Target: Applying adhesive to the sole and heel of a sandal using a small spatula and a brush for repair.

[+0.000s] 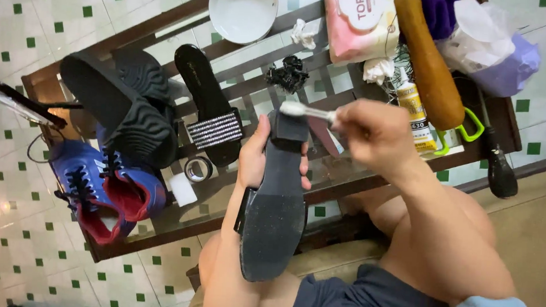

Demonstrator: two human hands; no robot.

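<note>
Closest to the lens is the black sandal (pixel 275 203), sole up, resting along the person's thigh. The left hand (pixel 255 156) is wrapped around it from underneath near the heel block, thumb on one edge and fingertips peeking over the other. The right hand (pixel 367 130) is clenched around a small white brush (pixel 306 111), its head touching the heel end just above the left-hand grip.

As far as I can judge, the sole looks dusty grey and I can't see any glue or shine on it, so the work seems early.

Beyond the grip, on the glass table (pixel 346 176), lies the matching sandal (pixel 210 110) with its sparkly strap. Left of that sit blue sneakers (pixel 106 188) and a roll of tape (pixel 197 168). To the right of the brush hand stands a glue tube (pixel 414 111), next to a brown wooden handle (pixel 430 59).
</note>
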